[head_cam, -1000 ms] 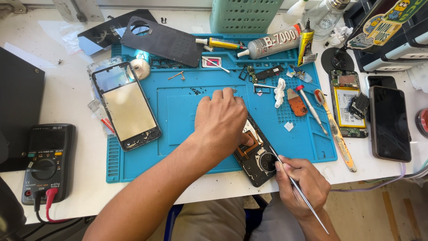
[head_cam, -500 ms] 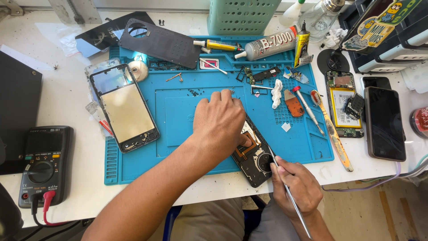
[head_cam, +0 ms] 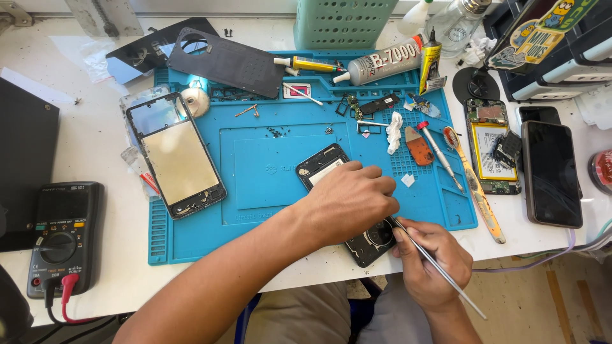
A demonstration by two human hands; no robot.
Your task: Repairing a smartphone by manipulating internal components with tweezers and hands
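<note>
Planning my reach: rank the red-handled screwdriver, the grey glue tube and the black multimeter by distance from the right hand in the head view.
1. Red-handled screwdriver, just above right hand.
2. Grey glue tube, far top of mat.
3. Black multimeter, far left.
</note>
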